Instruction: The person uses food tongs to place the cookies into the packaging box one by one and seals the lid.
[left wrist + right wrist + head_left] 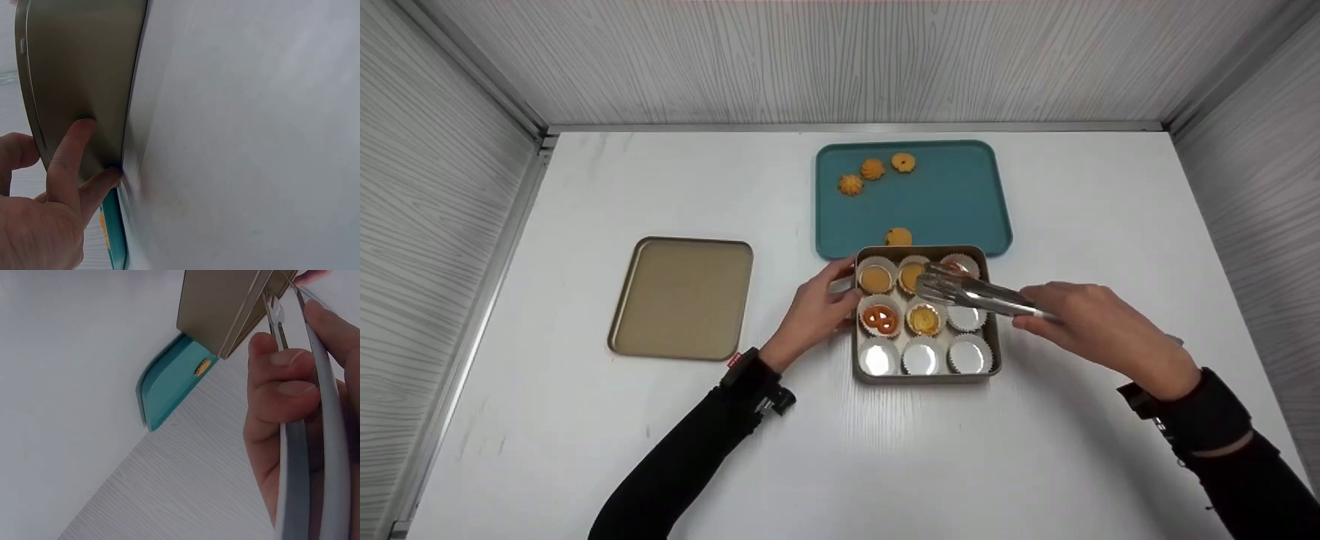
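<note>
My right hand (1099,330) grips metal tongs (997,298), whose tips reach over the back of a square baking tin (928,379). Whether anything is between the tips cannot be told. Fingers of my left hand (819,304) rest against the tin's left wall, and the left wrist view shows fingertips (84,125) touching the wall. White paper cups (922,357) stand in rows inside the tin. Several hold cookies, among them a pretzel (880,319) and a yellow cookie (923,320); the front row shows bare cup bottoms. The tongs partly cover the back right cups.
Behind the tin lies a teal tray (952,195) bearing several cookies, including a swirled cookie (850,185) and a ring-shaped cookie (904,162). A shallow gold-brown tray (682,300) sits to the left on the white table (547,420). Grained panels (855,67) enclose the back and sides.
</note>
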Available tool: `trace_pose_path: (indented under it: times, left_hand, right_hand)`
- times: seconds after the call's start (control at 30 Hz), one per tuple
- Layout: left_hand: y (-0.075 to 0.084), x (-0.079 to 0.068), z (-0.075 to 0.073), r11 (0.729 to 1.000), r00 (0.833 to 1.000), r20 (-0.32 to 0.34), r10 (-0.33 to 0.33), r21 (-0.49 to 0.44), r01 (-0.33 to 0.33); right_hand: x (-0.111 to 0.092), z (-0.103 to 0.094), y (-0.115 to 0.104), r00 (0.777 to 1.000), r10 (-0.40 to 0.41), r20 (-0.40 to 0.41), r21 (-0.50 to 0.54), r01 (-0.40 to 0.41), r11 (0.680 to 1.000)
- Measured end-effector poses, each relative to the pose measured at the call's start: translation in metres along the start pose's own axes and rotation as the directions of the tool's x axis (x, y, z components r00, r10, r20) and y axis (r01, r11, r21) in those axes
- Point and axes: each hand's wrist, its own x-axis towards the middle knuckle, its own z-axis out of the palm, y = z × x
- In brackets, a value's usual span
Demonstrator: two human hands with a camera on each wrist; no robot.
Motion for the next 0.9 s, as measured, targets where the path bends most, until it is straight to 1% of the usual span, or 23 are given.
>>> trace_pose_path:
  times: [0.07, 0.13, 0.23, 0.3, 0.43, 0.5, 0.57, 0.63, 0.77, 0.9]
  left_hand:
    - [0.0, 0.0, 0.0, 1.0, 1.0, -0.002, 0.003, 0.007, -0.003]
    - [0.0, 0.0, 0.0, 1.0, 1.0, 0.001, 0.004, 0.012, -0.004]
    - [0.0, 0.0, -0.001, 1.0, 1.0, 0.004, 0.005, 0.012, -0.005]
    - [0.0, 0.0, -0.001, 1.0, 1.0, 0.006, 0.001, 0.007, -0.001]
    - [0.001, 0.0, -0.001, 1.0, 1.0, 0.004, -0.01, 0.002, 0.01]
    - [0.001, 0.0, -0.001, 1.0, 1.0, 0.005, -0.019, 0.002, 0.019]
    - [0.002, 0.0, 0.0, 1.0, 1.0, 0.005, -0.024, -0.001, 0.024]
    - [0.002, 0.0, 0.0, 1.0, 1.0, 0.005, -0.023, -0.001, 0.023]
    - [0.002, 0.0, 0.001, 1.0, 1.0, 0.001, -0.017, 0.0, 0.017]
    - [0.001, -0.001, 0.0, 1.0, 1.0, 0.001, -0.016, 0.002, 0.016]
  right_hand:
    - [0.003, 0.001, 0.002, 0.998, 0.0, -0.056, -0.002, 0.0, 1.0]
    - [0.007, 0.002, 0.004, 0.992, 0.006, -0.124, -0.019, -0.008, 1.0]
    - [0.016, 0.005, 0.006, 0.971, 0.013, -0.239, -0.083, -0.034, 0.996]
    - [0.022, 0.006, 0.008, 0.954, 0.032, -0.298, -0.122, -0.071, 0.99]
    - [0.036, 0.007, 0.012, 0.929, 0.076, -0.362, -0.146, -0.137, 0.98]
    - [0.044, 0.008, 0.014, 0.924, 0.087, -0.372, -0.148, -0.151, 0.977]
    - [0.052, 0.008, 0.018, 0.926, 0.089, -0.367, -0.159, -0.157, 0.975]
    - [0.06, 0.007, 0.023, 0.936, 0.09, -0.341, -0.173, -0.156, 0.972]
    - [0.077, 0.002, 0.036, 0.961, 0.104, -0.257, -0.189, -0.155, 0.97]
    - [0.092, -0.003, 0.047, 0.975, 0.085, -0.204, -0.219, -0.13, 0.967]
